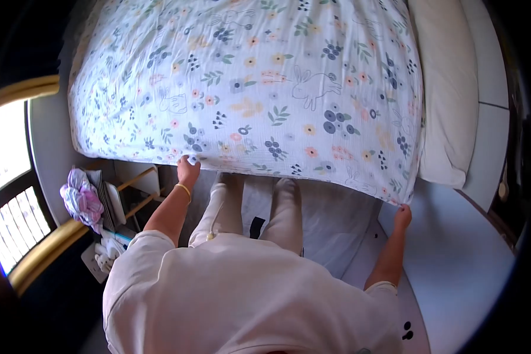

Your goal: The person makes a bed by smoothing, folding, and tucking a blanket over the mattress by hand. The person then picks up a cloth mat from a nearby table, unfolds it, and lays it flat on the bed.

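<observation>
A white cover (248, 88) printed with flowers, leaves and rabbit outlines lies over the bed, with mild wrinkles toward the far side. My left hand (188, 170) grips its near edge left of my legs, fingers closed on the fabric, a yellow band round the wrist. Far to the right, my right hand (402, 217) is closed on the cover's near right corner. Between the two hands the edge runs in a fairly straight line above my knees.
A cream pillow (445, 88) lies right of the cover, beside a pale headboard (489, 135). At left, a shelf unit (138, 192) stands near a pink and white cloth bundle (81, 197), a white plush toy (107, 253) and a bright window (9, 159). A pale cabinet surface (454, 259) is at right.
</observation>
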